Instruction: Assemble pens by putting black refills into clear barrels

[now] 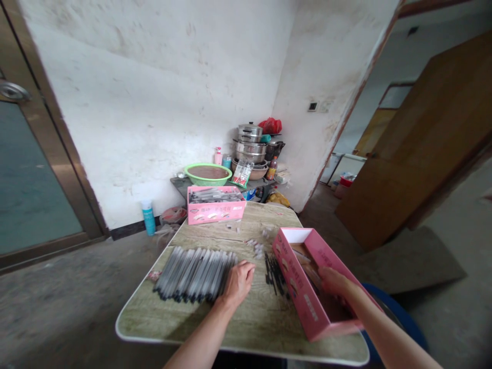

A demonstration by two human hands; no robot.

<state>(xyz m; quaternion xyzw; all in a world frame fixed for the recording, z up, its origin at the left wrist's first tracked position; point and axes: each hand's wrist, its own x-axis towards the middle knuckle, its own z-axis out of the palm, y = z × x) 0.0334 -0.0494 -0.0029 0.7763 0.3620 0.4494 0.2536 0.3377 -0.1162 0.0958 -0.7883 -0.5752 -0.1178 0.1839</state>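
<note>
My left hand (239, 281) rests on the table with its fingers curled in, against the right end of a row of clear pens (196, 274) with dark ends. Whatever its fingers may hold is hidden. My right hand (333, 282) reaches into a long open pink box (302, 287) on the right, beside some clear, slender pieces (305, 259). Its fingertips are blurred and partly hidden. Between my hands lies a loose bunch of thin black sticks (273, 274), close to the box's left wall. Small whitish pieces (257, 248) are scattered behind them.
A second pink box (216, 211), full of pens, stands at the table's (265, 333) back edge. Behind it a low shelf carries a green basin (208, 177), stacked steel pots (250, 146) and bottles. A blue spray can (148, 218) stands on the floor at left.
</note>
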